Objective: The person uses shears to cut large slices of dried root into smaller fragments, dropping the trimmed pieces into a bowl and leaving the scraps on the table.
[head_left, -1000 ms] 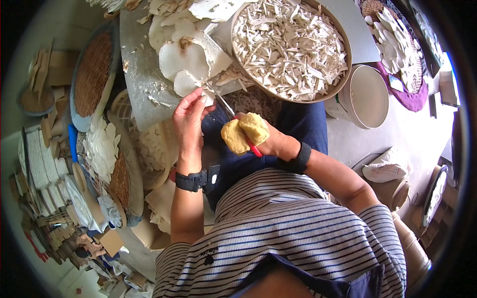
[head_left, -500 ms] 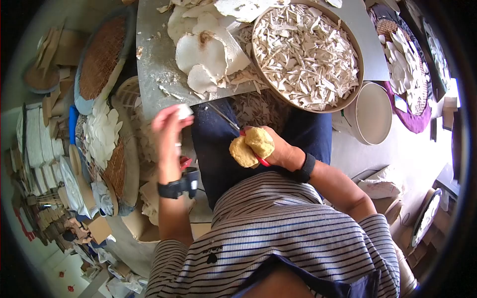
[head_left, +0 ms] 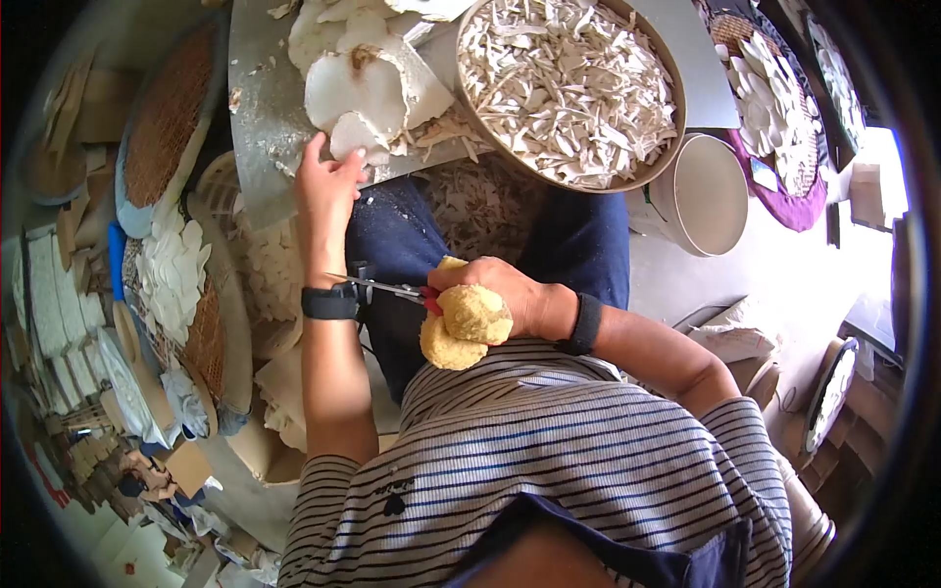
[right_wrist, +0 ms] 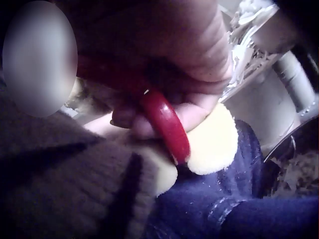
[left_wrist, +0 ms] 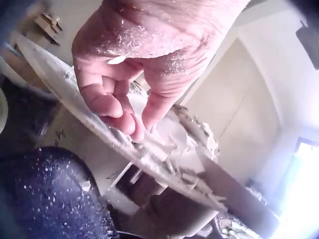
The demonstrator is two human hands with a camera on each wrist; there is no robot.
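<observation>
My right hand (head_left: 505,294) grips a pair of scissors (head_left: 382,287) in front of the belly, blades pointing left toward the left wrist. Lumpy yellow padding (head_left: 477,314) surrounds the handles; in the right wrist view a red handle loop (right_wrist: 167,124) shows beside the padding (right_wrist: 214,142). At the near edge of the grey board, my left hand (head_left: 328,186) reaches to a small, whitish, flat round piece (head_left: 358,135). Thumb and fingers are loosely bent in the left wrist view, with white crumbs on the skin (left_wrist: 144,45) and nothing held between them.
Larger whitish flat pieces (head_left: 353,93) lie on the grey board (head_left: 257,127). A round basin (head_left: 678,108) full of white strips stands to the right, above a white bucket (head_left: 711,196). A tray with a purple edge (head_left: 789,204) and white pieces lies farther right.
My left hand moved a white piece away from the scissors to the left, then came to the board edge without it. The scissors dropped toward the belly and turned to point left.
</observation>
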